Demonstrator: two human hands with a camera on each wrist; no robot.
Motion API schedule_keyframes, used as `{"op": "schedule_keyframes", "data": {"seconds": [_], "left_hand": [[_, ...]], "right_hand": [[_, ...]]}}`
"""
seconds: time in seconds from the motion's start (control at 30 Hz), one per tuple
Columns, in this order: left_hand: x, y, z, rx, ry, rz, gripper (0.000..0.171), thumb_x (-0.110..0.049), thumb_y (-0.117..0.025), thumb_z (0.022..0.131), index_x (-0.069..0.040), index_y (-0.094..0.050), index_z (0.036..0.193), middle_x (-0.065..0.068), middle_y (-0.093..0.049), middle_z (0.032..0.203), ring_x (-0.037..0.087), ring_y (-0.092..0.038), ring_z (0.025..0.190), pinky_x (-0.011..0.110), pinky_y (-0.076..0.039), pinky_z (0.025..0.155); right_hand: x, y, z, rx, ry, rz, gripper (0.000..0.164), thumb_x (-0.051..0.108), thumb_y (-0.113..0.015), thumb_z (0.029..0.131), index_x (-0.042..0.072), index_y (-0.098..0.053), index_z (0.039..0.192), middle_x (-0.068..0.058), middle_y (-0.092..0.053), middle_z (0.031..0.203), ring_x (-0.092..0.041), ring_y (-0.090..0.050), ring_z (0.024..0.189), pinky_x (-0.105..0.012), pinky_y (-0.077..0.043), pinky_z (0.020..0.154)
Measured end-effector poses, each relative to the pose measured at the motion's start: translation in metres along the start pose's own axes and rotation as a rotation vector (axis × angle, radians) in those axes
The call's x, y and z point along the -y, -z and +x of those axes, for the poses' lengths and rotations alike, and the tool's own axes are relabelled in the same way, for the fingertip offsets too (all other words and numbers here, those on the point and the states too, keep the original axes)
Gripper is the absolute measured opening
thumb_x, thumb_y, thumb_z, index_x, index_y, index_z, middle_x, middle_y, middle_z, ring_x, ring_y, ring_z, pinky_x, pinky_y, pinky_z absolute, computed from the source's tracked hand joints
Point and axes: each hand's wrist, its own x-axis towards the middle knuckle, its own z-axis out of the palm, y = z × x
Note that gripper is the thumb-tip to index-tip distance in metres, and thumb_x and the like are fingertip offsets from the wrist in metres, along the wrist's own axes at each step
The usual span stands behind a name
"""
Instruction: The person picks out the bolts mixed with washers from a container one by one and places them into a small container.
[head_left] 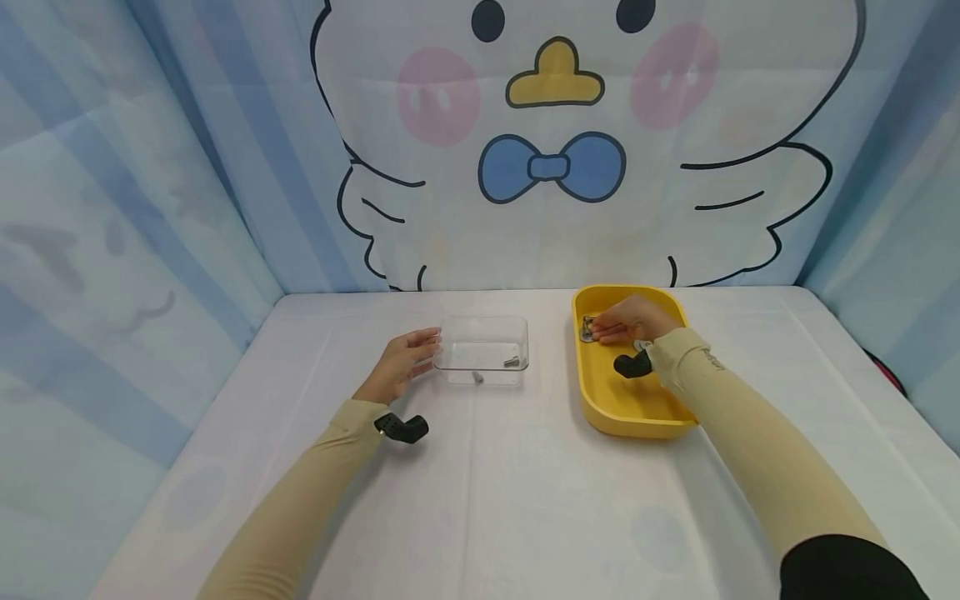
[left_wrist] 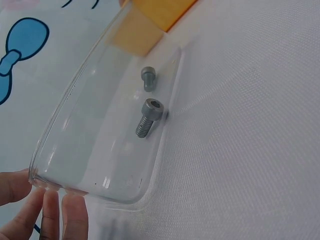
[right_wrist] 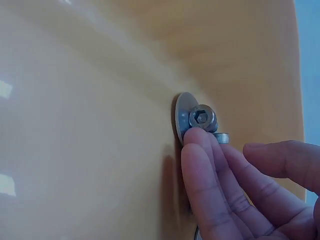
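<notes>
A clear plastic box [head_left: 481, 368] stands on the table, with two metal socket-head screws [left_wrist: 152, 110] lying in it. My left hand [head_left: 397, 365] rests its fingertips [left_wrist: 75, 202] against the box's left side. My right hand [head_left: 636, 318] reaches into a yellow tray [head_left: 637, 427]. Its extended fingers touch a socket-head screw [right_wrist: 202, 118] beside a round metal washer [right_wrist: 184, 116] near the tray wall. Another screw head [right_wrist: 221, 137] shows just behind those fingertips. The right thumb [right_wrist: 280, 159] stands apart from the fingers.
A white cloth [head_left: 525, 500] covers the table, and the tray stands to the right of the box. Another small metal piece [head_left: 641, 344] lies in the tray under the right wrist. A printed curtain [head_left: 555, 242] rises behind the table.
</notes>
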Motion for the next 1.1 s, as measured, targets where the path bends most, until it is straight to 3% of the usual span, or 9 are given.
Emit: {"op": "schedule_keyframes", "data": {"seconds": [0.17, 0.6, 0.77, 1.1], "left_hand": [[0.0, 0.0, 0.0, 0.004, -0.002, 0.001, 0.044, -0.006, -0.055, 0.093, -0.009, -0.048, 0.136, 0.01, -0.047, 0.14, 0.023, -0.045, 0.127, 0.04, -0.039, 0.109], [0.001, 0.002, 0.0, 0.016, -0.01, 0.016, 0.044, -0.007, -0.054, 0.094, -0.009, -0.047, 0.138, 0.01, -0.046, 0.142, 0.024, -0.044, 0.129, 0.041, -0.039, 0.109], [0.0, 0.002, -0.001, 0.024, -0.007, 0.013, 0.044, -0.007, -0.054, 0.094, -0.009, -0.047, 0.138, 0.009, -0.045, 0.143, 0.024, -0.043, 0.13, 0.041, -0.038, 0.11], [0.0, 0.001, 0.001, 0.012, -0.001, -0.008, 0.044, -0.005, -0.055, 0.093, -0.009, -0.048, 0.136, 0.01, -0.047, 0.14, 0.023, -0.044, 0.128, 0.04, -0.039, 0.109]], "right_hand": [[0.003, -0.005, 0.002, 0.025, -0.01, 0.03, 0.029, 0.002, -0.049, 0.095, -0.013, -0.05, 0.12, -0.007, -0.067, 0.078, -0.016, -0.068, 0.075, -0.026, -0.056, 0.083], [0.008, -0.007, 0.005, 0.085, 0.0, -0.059, 0.023, 0.004, -0.045, 0.098, -0.013, -0.055, 0.109, -0.008, -0.066, 0.072, -0.014, -0.068, 0.068, -0.023, -0.057, 0.075], [0.011, -0.009, 0.01, 0.119, -0.015, -0.067, 0.025, 0.004, -0.045, 0.097, -0.015, -0.054, 0.111, -0.008, -0.067, 0.072, -0.013, -0.067, 0.067, -0.021, -0.057, 0.072], [0.01, -0.014, 0.015, 0.057, -0.008, -0.085, 0.017, 0.003, -0.051, 0.095, -0.011, -0.058, 0.102, -0.006, -0.066, 0.068, -0.012, -0.066, 0.063, -0.02, -0.057, 0.07]]}}
